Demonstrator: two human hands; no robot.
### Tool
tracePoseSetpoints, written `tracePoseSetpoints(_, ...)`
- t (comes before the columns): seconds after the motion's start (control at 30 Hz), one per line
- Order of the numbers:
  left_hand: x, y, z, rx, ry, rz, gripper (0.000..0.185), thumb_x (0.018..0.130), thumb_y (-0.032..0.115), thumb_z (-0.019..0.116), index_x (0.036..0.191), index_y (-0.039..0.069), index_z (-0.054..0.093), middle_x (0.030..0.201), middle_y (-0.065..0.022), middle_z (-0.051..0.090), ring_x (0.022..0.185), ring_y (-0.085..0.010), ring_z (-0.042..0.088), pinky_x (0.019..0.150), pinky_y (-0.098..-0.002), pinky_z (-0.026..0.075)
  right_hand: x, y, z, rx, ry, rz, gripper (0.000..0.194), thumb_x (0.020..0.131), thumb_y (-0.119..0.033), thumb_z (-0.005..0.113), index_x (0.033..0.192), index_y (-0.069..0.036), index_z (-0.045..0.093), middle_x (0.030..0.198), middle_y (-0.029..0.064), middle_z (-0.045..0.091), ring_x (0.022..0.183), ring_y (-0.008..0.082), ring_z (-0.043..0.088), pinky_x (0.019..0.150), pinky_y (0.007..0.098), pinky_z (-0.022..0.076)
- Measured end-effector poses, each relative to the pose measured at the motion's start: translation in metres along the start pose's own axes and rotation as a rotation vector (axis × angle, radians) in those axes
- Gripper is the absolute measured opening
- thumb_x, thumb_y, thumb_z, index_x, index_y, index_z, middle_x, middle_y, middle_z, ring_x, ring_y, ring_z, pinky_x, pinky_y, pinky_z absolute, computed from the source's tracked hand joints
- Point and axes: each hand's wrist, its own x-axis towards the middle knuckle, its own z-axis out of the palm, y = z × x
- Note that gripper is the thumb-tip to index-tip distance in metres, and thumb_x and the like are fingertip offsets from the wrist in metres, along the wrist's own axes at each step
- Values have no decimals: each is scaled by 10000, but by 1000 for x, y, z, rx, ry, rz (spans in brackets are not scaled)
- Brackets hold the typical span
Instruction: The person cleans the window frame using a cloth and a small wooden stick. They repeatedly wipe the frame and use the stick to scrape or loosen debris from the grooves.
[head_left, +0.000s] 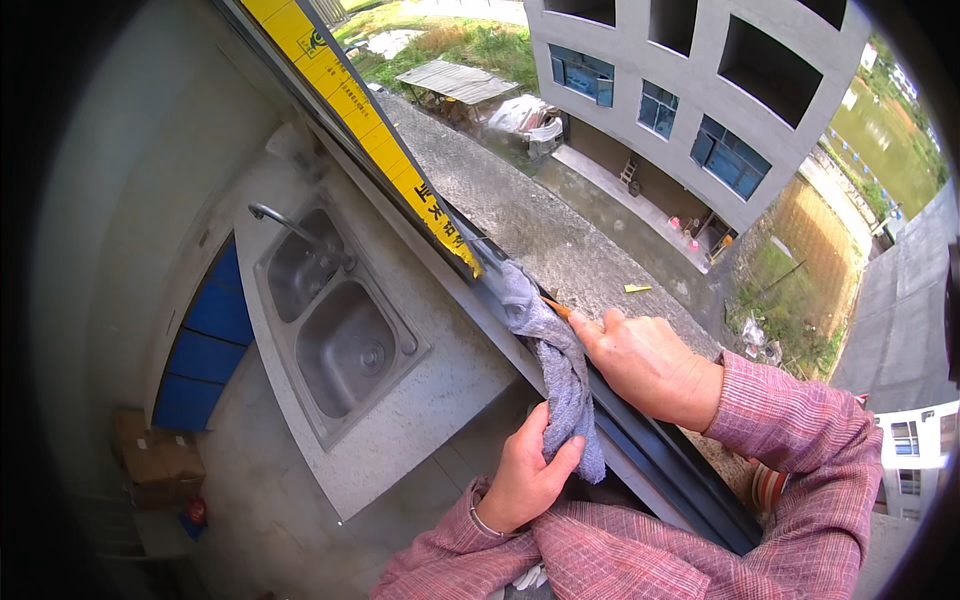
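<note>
My left hand (527, 466) grips the lower part of a twisted grey towel (564, 375), which lies along the dark metal window frame (667, 469). My right hand (646, 365) is closed around a tool with an orange handle (556, 307). The tool's tip is hidden at the towel's upper end, so its kind is unclear. Just beyond the towel, yellow protective film (360, 120) with printed writing covers the frame. Its near end (474, 264) is torn and ragged.
Indoors, a double-bowl steel sink (346, 349) with a faucet (281, 217) is set in a dusty countertop (442, 375). A cardboard box (159, 457) stands on the floor. Outside the frame is a drop to a concrete lane (510, 202), facing a grey building (630, 45).
</note>
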Motion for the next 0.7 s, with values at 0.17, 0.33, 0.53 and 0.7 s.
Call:
tracePoseSetpoints(0.17, -6, -2, -4, 47, -20, -34, 393, 942, 98, 646, 1269, -71, 510, 1012, -128, 666, 934, -130, 618, 849, -296, 503, 9, 3, 11, -33, -16, 19, 444, 901, -84, 538, 1334, 8, 505, 853, 211, 606, 659, 376, 670, 572, 456, 551)
tracePoseSetpoints(0.33, -33, 19, -8, 54, -483, 147, 425, 934, 95, 652, 1290, -76, 495, 938, -160, 656, 894, -118, 625, 814, -296, 510, 0, -2, 3, -106, -78, 25, 458, 892, -90, 546, 1342, -9, 518, 815, 193, 599, 641, 350, 666, 552, 436, 544)
tracePoseSetpoints(0.53, -16, -3, -15, -272, -221, -102, 392, 984, 67, 589, 1345, -53, 495, 1152, -47, 632, 1036, -85, 568, 915, -253, 472, -7, 4, -1, -93, -19, 1, 525, 857, -67, 581, 1377, -74, 515, 805, 171, 603, 633, 343, 656, 545, 429, 534)
tracePoseSetpoints(0.7, -30, 1, -43, -308, 18, -71, 358, 975, 39, 581, 1316, -60, 532, 1147, -45, 647, 1024, -98, 584, 940, -264, 469, -12, 0, -18, -37, -51, 34, 553, 853, -33, 561, 1393, -143, 530, 774, 151, 602, 650, 344, 646, 554, 437, 515)
